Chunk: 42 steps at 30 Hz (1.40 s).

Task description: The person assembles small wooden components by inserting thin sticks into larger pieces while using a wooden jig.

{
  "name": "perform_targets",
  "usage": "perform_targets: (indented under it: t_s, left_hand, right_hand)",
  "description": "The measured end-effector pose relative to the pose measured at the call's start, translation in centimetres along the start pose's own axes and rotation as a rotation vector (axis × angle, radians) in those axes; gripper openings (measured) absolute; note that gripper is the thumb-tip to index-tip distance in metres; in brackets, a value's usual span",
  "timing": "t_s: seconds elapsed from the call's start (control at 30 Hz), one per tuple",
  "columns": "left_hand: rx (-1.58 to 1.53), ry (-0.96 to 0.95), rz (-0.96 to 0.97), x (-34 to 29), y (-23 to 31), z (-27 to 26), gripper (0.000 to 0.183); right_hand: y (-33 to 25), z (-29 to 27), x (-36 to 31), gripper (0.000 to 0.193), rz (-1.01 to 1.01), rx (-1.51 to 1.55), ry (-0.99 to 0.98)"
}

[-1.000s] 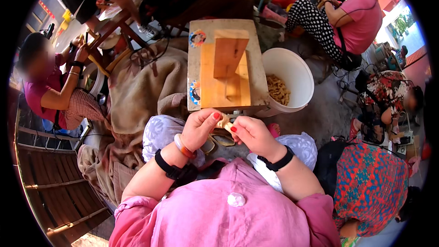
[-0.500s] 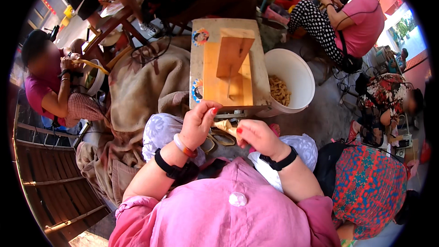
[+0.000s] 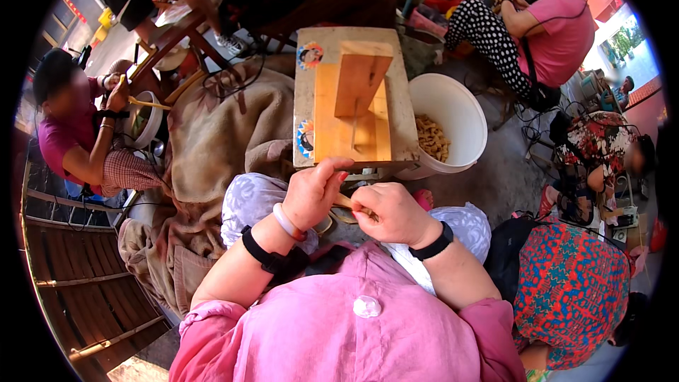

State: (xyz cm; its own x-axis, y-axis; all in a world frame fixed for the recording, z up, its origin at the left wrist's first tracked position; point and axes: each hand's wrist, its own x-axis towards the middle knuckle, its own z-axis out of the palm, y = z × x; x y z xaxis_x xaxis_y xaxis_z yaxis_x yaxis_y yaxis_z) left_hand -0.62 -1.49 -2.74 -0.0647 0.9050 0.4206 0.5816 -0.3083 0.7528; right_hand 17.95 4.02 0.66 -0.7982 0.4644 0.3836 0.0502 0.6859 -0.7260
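Note:
Between my two hands runs a pale tan strip, in front of a wooden box. My left hand pinches one end near the box's front edge, its index finger pointing toward the box. My right hand is curled closed round the other end, just above my lap. More of the strip hangs in loops below the hands. On the box stands a wooden jig with a flat base, an upright board and a thin metal rod.
Right of the box is a white bucket partly filled with small tan pieces. A brown blanket lies at the left. Other people sit around: one with a strip at the left, one in polka-dot trousers at the far right.
My right hand has moved left and slightly up, closer to my left hand, and its fingers have curled in. Less of the strip shows between them.

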Motion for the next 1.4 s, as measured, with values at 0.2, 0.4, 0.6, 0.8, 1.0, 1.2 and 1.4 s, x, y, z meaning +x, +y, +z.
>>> perform_targets:
  t_s: [0.2, 0.4, 0.6, 0.8, 1.0, 1.2, 1.4]
  left_hand:
    - [-0.448, -0.129, -0.427, 1.1, 0.2, -0.9, 0.014]
    - [-0.487, -0.497, -0.614, 3.8, -1.4, -5.0, 0.023]
    - [-0.166, -0.161, -0.407, 6.8, -4.3, -2.0, 0.023]
    - [-0.236, -0.063, -0.368, 4.8, -3.7, -2.3, 0.016]
    - [-0.754, -0.479, -0.612, 3.2, 1.0, -3.4, 0.013]
    - [-0.855, -0.544, -0.535, 0.5, -0.4, -3.2, 0.015]
    - [-1.049, -0.379, -0.574, 0.3, -1.6, -3.8, 0.016]
  right_hand:
    - [0.3, -2.2, 0.4, 0.011, 0.186, 0.077, 0.063]
    - [2.0, -2.9, 2.6, 0.01, 0.181, -0.075, 0.195]
    - [6.3, -2.2, 5.3, 0.009, 0.191, -0.153, 0.363]
    - [10.4, -5.3, 0.8, 0.025, 0.387, -0.687, 0.533]
    - [-0.3, -2.3, 0.9, 0.037, -0.194, -0.433, 0.18]
    - [1.1, -0.7, 0.0, 0.014, -0.148, -0.415, 0.223]
    - [2.5, -2.5, -0.2, 0.013, -0.029, -0.529, 0.391]
